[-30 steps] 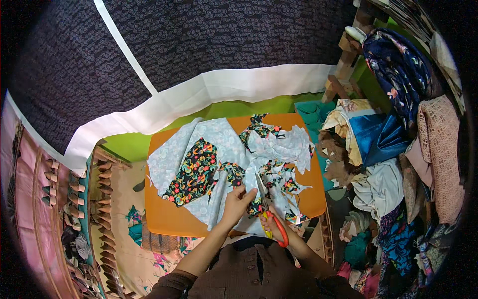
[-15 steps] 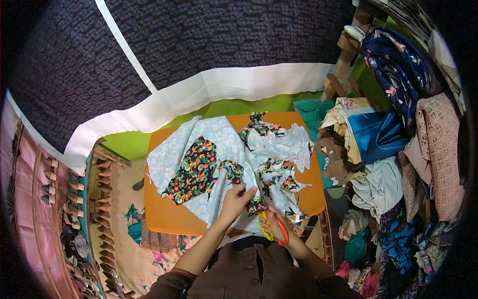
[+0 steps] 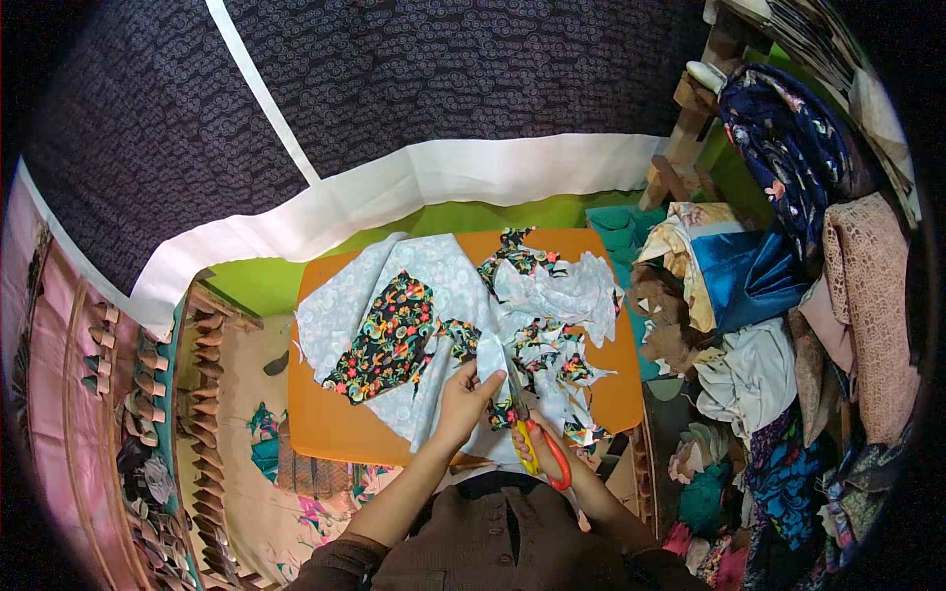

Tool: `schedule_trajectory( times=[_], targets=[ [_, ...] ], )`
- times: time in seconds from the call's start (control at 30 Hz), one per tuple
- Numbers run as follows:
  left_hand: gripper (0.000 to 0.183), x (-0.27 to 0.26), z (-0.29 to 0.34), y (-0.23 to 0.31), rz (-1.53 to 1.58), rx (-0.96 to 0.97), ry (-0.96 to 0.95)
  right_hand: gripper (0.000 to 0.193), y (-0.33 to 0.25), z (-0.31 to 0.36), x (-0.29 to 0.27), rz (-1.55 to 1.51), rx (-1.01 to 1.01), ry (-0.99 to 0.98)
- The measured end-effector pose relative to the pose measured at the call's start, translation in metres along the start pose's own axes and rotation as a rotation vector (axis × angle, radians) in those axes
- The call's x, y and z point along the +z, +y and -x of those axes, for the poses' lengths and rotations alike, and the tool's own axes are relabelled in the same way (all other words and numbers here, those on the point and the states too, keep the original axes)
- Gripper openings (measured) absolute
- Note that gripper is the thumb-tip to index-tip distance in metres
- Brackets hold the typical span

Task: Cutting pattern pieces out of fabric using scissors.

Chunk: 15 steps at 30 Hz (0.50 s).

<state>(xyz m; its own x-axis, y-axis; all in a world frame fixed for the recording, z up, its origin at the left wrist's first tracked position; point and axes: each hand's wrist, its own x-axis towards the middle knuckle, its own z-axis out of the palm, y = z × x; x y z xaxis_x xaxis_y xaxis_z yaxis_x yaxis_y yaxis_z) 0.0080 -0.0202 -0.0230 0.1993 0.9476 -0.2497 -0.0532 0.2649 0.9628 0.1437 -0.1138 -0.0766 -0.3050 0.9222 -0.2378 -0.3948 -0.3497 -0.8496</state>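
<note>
My right hand (image 3: 538,443) grips a pair of scissors (image 3: 554,461) with one red and one yellow handle loop. Its blades point away from me, along the edge of a pale piece of fabric (image 3: 490,357). That piece is pinched in my left hand (image 3: 465,402), just left of the blades. Beneath both hands spreads a larger floral cloth (image 3: 394,335), its printed side black with bright flowers and its reverse pale. Several ragged cut scraps (image 3: 564,291) lie in a heap to the right of the blades.
An orange table (image 3: 325,433) bears the cloth. To the right rise piles of folded fabrics, among them a shiny blue cloth (image 3: 749,276) and a white one (image 3: 749,369). Wooden shoe-shaped pieces (image 3: 207,394) line racks at the left. A dark patterned curtain (image 3: 443,79) hangs beyond the table.
The scissor handles have come closer together. The pale piece in my left hand now stands up beside the blades. The whole view has shifted slightly.
</note>
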Motion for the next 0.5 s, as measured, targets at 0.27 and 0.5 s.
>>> schedule_trajectory(
  times=[0.27,0.5],
  targets=[
    [0.016,-0.004,0.002,-0.004,-0.078,0.007,0.022,0.056,0.002,0.000,0.002,0.131,0.039,0.013],
    [0.024,-0.005,0.001,0.000,-0.072,0.083,0.031,0.050,-0.010,-0.001,0.007,0.094,0.081,0.006]
  ],
)
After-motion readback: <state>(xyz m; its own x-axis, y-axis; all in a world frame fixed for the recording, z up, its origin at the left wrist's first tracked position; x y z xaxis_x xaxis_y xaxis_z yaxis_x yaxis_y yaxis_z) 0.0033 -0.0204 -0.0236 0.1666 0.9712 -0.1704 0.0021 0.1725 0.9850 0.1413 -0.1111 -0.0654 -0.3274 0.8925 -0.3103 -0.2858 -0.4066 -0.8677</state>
